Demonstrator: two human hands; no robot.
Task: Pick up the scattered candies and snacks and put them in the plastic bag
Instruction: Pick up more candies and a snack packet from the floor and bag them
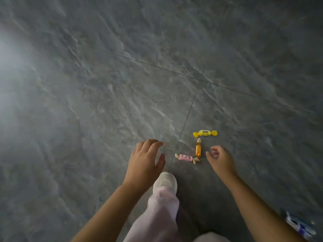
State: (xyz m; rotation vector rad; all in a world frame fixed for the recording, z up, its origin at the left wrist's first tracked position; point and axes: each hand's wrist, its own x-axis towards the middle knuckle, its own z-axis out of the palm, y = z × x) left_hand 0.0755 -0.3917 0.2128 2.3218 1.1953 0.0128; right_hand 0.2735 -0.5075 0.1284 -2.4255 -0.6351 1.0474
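While both hands hover above the grey stone-patterned floor (104,84), three wrapped candies lie between them near a tile seam.

Item 1, yellow candy (205,133): farthest from the person, long axis left-to-right across the view, twisted ends pointing to either side.
Item 2, orange candy (198,149): just below the yellow one, long axis running away from the person, one twist pointing toward the yellow candy.
Item 3, pink candy (185,157): nearest the white shoe (165,181), long axis roughly left-to-right, slightly tilted; its right twist meets or nearly meets the orange candy's near end.
Item 4, blue-and-white packet (299,226): at the lower right edge, blurred, possibly a snack; axis diagonal.

Left hand (146,160): spread, fingers relaxed, holding nothing. Right hand (221,158): fingers loosely curled, nothing visibly pinched, just right of the orange candy.

Plastic bag: not in view.

Risks, as judged: slick wrappers on a smooth floor may skid away under a fingertip; the pink and orange pieces lie so close that taking one could flick the other; the shoe stands near enough to kick or crush the pink candy; the packet at the edge may be overlooked.
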